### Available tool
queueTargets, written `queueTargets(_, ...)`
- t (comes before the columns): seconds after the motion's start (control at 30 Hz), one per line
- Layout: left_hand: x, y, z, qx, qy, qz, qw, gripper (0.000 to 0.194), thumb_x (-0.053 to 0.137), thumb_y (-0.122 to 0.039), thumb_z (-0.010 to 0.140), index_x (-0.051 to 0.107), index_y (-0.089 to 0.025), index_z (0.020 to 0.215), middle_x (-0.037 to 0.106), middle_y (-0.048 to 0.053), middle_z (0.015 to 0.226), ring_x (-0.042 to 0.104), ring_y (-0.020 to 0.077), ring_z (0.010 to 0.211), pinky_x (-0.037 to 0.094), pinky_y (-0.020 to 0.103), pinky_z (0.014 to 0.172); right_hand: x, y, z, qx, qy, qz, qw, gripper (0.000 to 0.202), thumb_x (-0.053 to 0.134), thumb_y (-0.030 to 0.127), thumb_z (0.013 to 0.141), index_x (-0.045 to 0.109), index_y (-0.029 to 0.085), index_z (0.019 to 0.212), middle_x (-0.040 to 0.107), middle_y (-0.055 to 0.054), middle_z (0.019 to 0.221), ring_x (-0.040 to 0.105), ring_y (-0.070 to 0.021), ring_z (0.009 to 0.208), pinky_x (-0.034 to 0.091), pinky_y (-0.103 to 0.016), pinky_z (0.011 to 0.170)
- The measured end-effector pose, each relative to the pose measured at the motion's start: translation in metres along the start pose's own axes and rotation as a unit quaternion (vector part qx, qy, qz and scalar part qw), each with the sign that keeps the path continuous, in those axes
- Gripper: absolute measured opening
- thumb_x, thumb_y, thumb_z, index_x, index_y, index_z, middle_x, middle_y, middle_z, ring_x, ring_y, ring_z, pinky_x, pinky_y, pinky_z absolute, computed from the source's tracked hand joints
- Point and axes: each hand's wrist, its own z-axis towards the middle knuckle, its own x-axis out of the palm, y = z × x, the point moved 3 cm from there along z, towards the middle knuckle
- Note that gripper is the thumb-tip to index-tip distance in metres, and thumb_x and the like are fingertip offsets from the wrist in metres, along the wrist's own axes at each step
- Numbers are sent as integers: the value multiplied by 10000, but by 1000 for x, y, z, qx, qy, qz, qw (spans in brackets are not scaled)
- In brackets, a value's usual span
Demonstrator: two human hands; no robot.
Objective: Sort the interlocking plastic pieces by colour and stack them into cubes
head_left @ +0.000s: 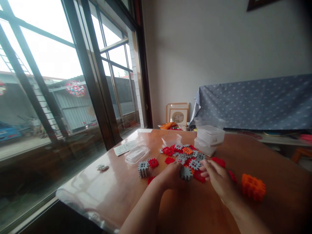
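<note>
Your bare left hand (173, 175) grips a gray toothed plastic piece (186, 173) beside your open right hand (215, 174).

No text could be read with certainty. Short dark handwritten marks stood on the stacked clear plastic box (211, 137), and faint, illegible lines covered the flat white paper sheet (123, 148).

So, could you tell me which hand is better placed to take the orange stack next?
Right, probably: the right hand is nearer the orange stack, while the left hand is farther, by grey pieces.
</note>
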Motion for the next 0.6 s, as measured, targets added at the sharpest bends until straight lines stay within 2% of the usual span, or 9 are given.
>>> queueTargets(0.13,-5,-3,-7,19,-1,-30,999,389,741,-373,691,585,-192,998,672,53,1017,591,182,818,428,255,672,16,4,-12,49,67,-7,997,501,634,658,807,704,198,992,764,-65,834,695,-216,690,511,-287,562)
queueTargets(0.27,-11,-5,-11,29,-10,-41,999,325,727,-342,718,577,-187,961,665,36,943,572,160,772,393,240,624,27,7,-22,76,98,-7,992,493,660,641,792,705,209,1024,781,-62,878,703,-219,712,492,-266,540)
queueTargets(0.37,-14,0,-9,27,-18,-29,999,329,744,-336,703,579,-186,945,660,35,933,573,160,769,380,240,611,28,7,-23,80,105,-12,991,493,643,646,802,705,216,1034,779,-63,883,713,-229,735,505,-280,567)
queueTargets(0.47,-13,12,-5,-2,-7,-3,1000,351,753,-371,688,582,-188,935,664,41,934,581,170,768,386,247,608,27,5,-21,76,111,-17,991,496,639,654,796,710,218,1020,774,-60,871,716,-231,734,518,-291,581)
queueTargets(0.6,-17,30,4,-38,-22,18,999,448,787,-405,642,598,-196,991,671,42,994,588,178,805,420,254,658,29,3,-20,50,88,-7,995,492,655,646,768,727,204,970,763,-61,822,708,-224,704,523,-293,580)
